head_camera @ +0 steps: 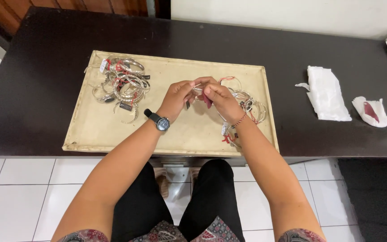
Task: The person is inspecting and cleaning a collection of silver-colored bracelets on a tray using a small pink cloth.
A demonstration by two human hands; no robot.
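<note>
Currently both sets of fingertips pinch one thin silver metal bangle (199,86) held just above the middle of the beige padded rectangular tray (95,130). Left hand (178,96) closed on its left side, a small dark tag hanging below the fingers. Right hand (220,98) closed on its right side, also pressing a small dark-red cloth (207,101) against it.

Progress, judged from layout: large tangled heap of silver bangles with red strings and tags (121,85) at tray's upper left, smaller cluster of silver bangles with red-and-white tags (247,110) by right wrist. Which pile is finished, cannot tell; one piece in hand, many lying.

Pose: both forearms reach forward from the lap and converge, wrists raised off tray, left wrist with black watch (157,120), right with beaded bracelet. Tray sits on dark wooden table (32,89); white folded plastic bag (325,94) and white wrapper with red scrap (371,112) lie well apart to the right.
</note>
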